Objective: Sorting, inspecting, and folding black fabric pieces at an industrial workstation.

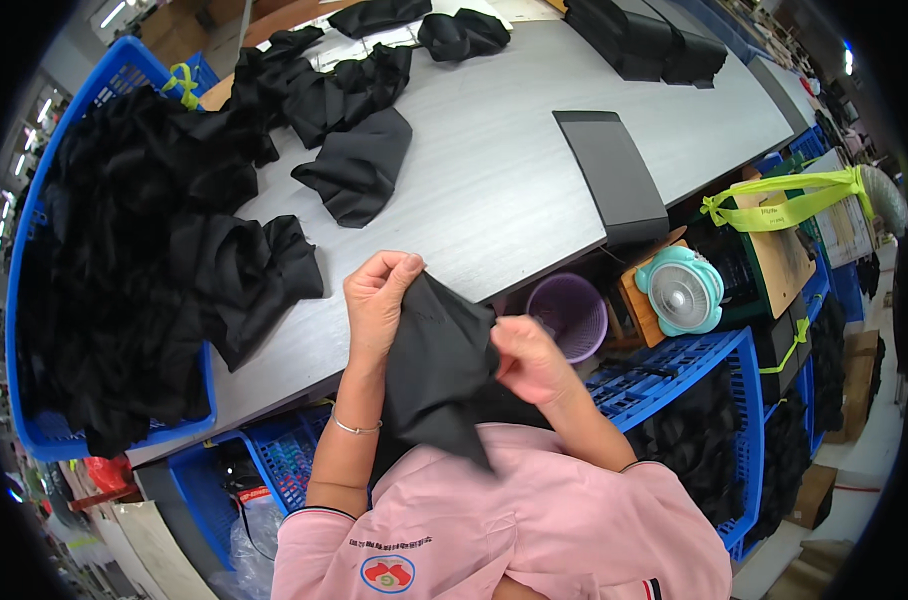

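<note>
A piece of black fabric (429, 350) hangs between my two hands in front of my chest, just off the table's near edge. My left hand (379, 290) pinches its top corner between thumb and fingers. At the fabric's right edge, my right hand (529, 360) has its fingers closed on the cloth, slightly smeared by motion. The lower end of the cloth is blurred and hangs over my pink shirt. Beyond my left hand, a crumpled black fabric piece (359, 170) lies on the grey table (464, 150).
A blue basket (34, 200) heaped with black fabric stands at the left. Flat dark panels (614, 170) lie at the table's right, stacked black pieces (644, 45) farther back. Below the right edge are a purple bin (569, 315), a turquoise fan (681, 290) and another blue basket (744, 430).
</note>
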`<state>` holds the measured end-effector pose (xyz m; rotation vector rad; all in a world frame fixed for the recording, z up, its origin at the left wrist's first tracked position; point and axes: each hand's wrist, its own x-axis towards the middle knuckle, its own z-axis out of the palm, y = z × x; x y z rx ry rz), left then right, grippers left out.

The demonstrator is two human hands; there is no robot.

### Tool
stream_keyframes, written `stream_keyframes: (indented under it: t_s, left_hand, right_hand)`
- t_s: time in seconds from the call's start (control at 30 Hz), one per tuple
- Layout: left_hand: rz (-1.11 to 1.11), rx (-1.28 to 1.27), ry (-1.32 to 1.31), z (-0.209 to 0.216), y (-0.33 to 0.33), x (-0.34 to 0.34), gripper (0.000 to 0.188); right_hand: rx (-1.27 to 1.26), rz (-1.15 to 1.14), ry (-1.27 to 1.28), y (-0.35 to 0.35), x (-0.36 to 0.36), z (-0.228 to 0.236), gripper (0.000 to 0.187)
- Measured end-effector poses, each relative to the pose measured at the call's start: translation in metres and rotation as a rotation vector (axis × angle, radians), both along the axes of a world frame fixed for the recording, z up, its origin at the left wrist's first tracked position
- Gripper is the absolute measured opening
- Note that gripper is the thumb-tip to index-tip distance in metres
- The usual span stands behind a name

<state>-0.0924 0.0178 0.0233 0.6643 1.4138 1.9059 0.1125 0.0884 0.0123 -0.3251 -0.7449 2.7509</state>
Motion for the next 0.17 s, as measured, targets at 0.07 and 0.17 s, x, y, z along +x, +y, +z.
stream_keyframes:
  t_s: [0.07, 0.17]
  left_hand:
    - [-0.039, 0.01, 0.074, -0.007, 0.001, 0.004, 0.021]
    - [-0.358, 0.211, -0.573, -0.01, -0.006, 0.004, 0.03]
  right_hand:
    - [-0.125, -0.015, -0.007, -0.011, -0.008, -0.001, 0.027]
    - [0.024, -0.166, -0.118, 0.005, -0.016, 0.004, 0.033]
